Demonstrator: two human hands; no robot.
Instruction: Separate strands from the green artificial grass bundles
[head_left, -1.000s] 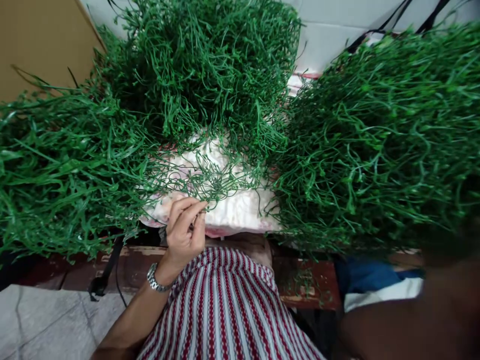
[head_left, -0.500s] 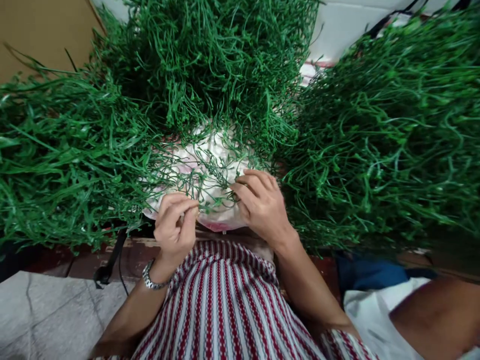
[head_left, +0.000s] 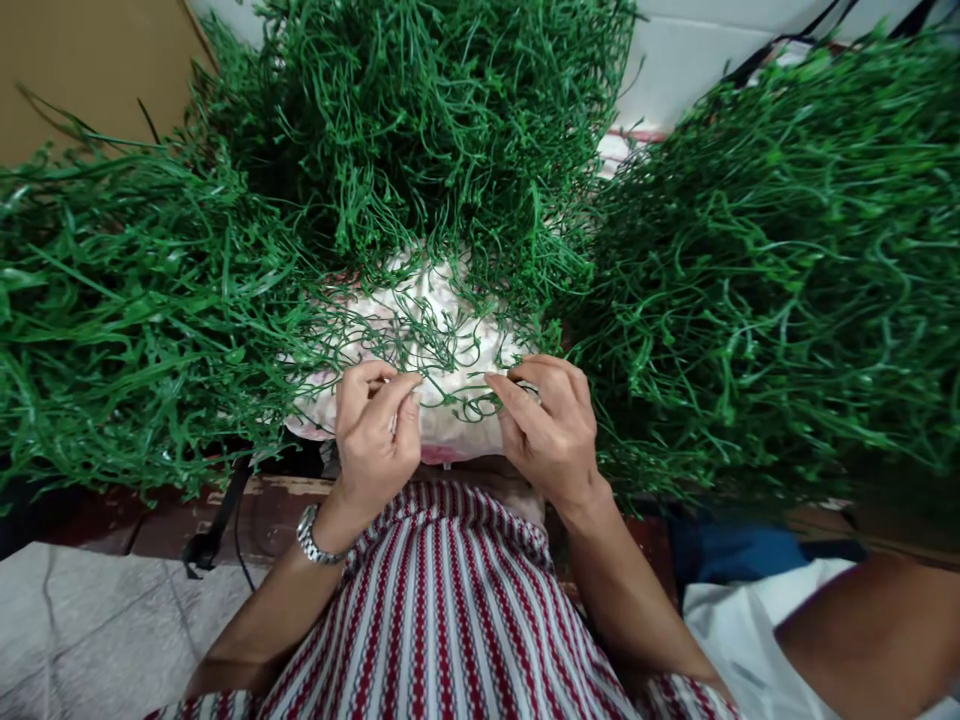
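Over a whitish, pink-marked plastic sheet or bag [head_left: 459,432], my left hand [head_left: 377,432] pinches the end of a thin green plastic stem [head_left: 454,398] between thumb and forefinger. My right hand [head_left: 553,428] is closed in a pinch at the other side, with the stem's branched part reaching to its fingertips. Loose green stems [head_left: 435,335] lie scattered on the white sheet just beyond both hands. Exactly how the fingertips meet the stem is too small to make out.
Big heaps of similar green stems rise at the left [head_left: 135,320], the back [head_left: 435,120] and the right [head_left: 780,290]. A black strap [head_left: 217,525] hangs at the near left edge. At lower right, another person's arm [head_left: 870,640] shows beside white cloth.
My left hand has moved right and slightly up. My right hand has shifted right, away from the loose stems, and now pinches by the stem that stretches between the hands.
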